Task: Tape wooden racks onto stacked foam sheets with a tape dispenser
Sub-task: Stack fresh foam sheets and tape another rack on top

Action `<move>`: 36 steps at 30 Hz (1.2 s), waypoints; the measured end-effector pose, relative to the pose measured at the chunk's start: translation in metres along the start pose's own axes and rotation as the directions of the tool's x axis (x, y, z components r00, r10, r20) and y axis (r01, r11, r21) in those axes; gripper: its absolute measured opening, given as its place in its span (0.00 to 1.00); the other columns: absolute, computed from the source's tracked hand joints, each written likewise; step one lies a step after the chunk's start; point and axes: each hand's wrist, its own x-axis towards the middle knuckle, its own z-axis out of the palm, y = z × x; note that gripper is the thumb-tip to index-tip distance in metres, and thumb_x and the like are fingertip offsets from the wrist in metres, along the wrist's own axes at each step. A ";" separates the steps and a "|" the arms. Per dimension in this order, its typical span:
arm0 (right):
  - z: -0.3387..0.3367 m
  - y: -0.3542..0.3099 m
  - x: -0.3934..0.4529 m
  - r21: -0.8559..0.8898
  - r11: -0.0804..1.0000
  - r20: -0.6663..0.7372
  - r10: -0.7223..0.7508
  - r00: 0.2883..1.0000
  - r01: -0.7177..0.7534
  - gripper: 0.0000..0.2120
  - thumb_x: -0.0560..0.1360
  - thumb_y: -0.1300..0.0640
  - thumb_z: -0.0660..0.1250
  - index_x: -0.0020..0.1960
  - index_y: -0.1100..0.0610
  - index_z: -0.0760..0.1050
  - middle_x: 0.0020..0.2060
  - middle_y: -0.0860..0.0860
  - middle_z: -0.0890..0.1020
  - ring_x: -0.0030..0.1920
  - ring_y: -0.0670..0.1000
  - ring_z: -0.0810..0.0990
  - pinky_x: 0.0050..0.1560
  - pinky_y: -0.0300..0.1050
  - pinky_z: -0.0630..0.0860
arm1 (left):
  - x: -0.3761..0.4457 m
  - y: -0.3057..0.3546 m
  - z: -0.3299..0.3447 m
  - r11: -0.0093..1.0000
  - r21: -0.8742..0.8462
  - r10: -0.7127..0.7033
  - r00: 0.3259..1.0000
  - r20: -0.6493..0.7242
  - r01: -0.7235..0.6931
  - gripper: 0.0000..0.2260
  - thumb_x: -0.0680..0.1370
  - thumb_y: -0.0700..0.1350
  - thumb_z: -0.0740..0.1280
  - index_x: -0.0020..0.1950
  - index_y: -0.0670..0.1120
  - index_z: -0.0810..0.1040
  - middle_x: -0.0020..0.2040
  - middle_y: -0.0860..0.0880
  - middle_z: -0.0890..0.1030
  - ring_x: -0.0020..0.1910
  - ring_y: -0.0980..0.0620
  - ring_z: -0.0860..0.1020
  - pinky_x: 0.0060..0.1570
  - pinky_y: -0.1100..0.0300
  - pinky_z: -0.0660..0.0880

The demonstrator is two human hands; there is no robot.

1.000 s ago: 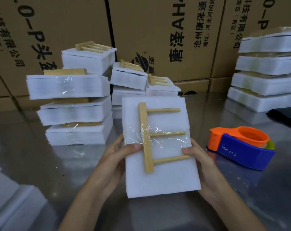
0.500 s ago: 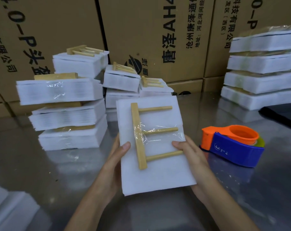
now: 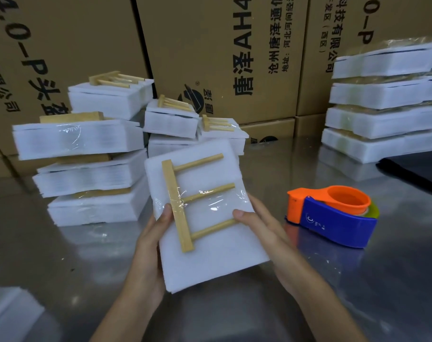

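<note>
Gripping a thick stack of white foam sheets from both sides, a person holds the bundle tilted above a brushed-metal worktop. The left hand curls round the stack's left edge, thumb pressed beside the flat bar of a pale wooden rack; the right hand clasps the right edge, thumb resting near the tip of the lowest dowel. The rack, a rectangular slat with three round pegs jutting rightward, lies flat on the soft, matte foam. A glossy, wrinkled band of clear tape crosses the middle peg and the slat, wrapping toward both edges of the stack.

Just right of the bundle, a tape dispenser with a blue plastic body and an orange ring-shaped core sits on the worktop, apart from both hands. To the left, finished bundles of foam and wood are piled unevenly, clear tape shining on their sides; smaller ones stand behind, racks on top. More white foam stacks rise at the far right. Brown corrugated cartons printed with black characters form the backdrop, and a dark cloth-like sheet lies at the right edge.
</note>
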 end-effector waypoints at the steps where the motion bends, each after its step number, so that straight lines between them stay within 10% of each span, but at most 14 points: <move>1: 0.000 0.000 0.000 -0.018 1.000 0.012 -0.002 1.000 0.003 0.30 0.64 0.43 0.73 0.65 0.38 0.72 0.54 0.39 0.83 0.53 0.41 0.82 0.43 0.32 0.78 | 0.001 0.001 0.000 1.000 -0.021 0.005 1.000 0.008 -0.004 0.19 0.76 0.55 0.67 0.64 0.50 0.81 0.60 0.43 0.82 0.56 0.40 0.82 0.44 0.44 0.81; 13: -0.009 -0.005 -0.004 -0.073 0.989 0.036 -0.128 0.991 0.131 0.24 0.70 0.50 0.75 0.64 0.37 0.74 0.56 0.42 0.83 0.56 0.44 0.82 0.52 0.40 0.79 | 0.016 0.007 0.024 0.991 0.056 0.127 0.991 -0.038 -0.125 0.21 0.76 0.64 0.64 0.59 0.53 0.84 0.58 0.44 0.84 0.54 0.42 0.84 0.40 0.48 0.82; 19: -0.033 -0.044 0.005 0.171 0.973 -0.237 -0.111 0.965 0.153 0.21 0.67 0.50 0.73 0.59 0.52 0.80 0.52 0.52 0.85 0.52 0.53 0.85 0.46 0.47 0.80 | 0.061 0.012 0.043 0.972 0.228 0.036 0.996 0.086 -0.055 0.30 0.76 0.71 0.54 0.64 0.54 0.80 0.60 0.49 0.83 0.57 0.48 0.82 0.54 0.49 0.80; 23: -0.076 -0.102 0.042 0.064 0.983 -0.383 -0.134 0.914 0.171 0.19 0.70 0.48 0.72 0.60 0.51 0.78 0.52 0.49 0.85 0.51 0.50 0.85 0.47 0.49 0.80 | 0.099 -0.028 0.012 0.571 0.762 0.523 0.851 -0.050 -0.306 0.07 0.83 0.47 0.61 0.52 0.49 0.79 0.46 0.49 0.82 0.43 0.51 0.79 0.48 0.51 0.76; 25: -0.099 -0.122 0.075 -0.068 0.989 -0.465 -0.145 0.873 0.128 0.19 0.70 0.47 0.71 0.59 0.51 0.78 0.53 0.50 0.85 0.51 0.51 0.84 0.47 0.50 0.80 | 0.109 -0.049 -0.014 0.441 0.869 0.546 0.836 -0.060 -0.226 0.06 0.82 0.41 0.61 0.53 0.46 0.77 0.46 0.46 0.79 0.45 0.44 0.78 0.50 0.45 0.76; 36: -0.168 -0.063 0.249 -0.169 0.911 -0.498 0.250 0.830 -0.376 0.24 0.76 0.50 0.66 0.70 0.56 0.67 0.62 0.58 0.76 0.59 0.60 0.77 0.55 0.59 0.77 | 0.137 -0.062 -0.039 0.546 0.837 0.402 0.882 -0.243 -0.018 0.04 0.80 0.48 0.61 0.47 0.56 0.73 0.43 0.49 0.81 0.41 0.46 0.80 0.44 0.47 0.78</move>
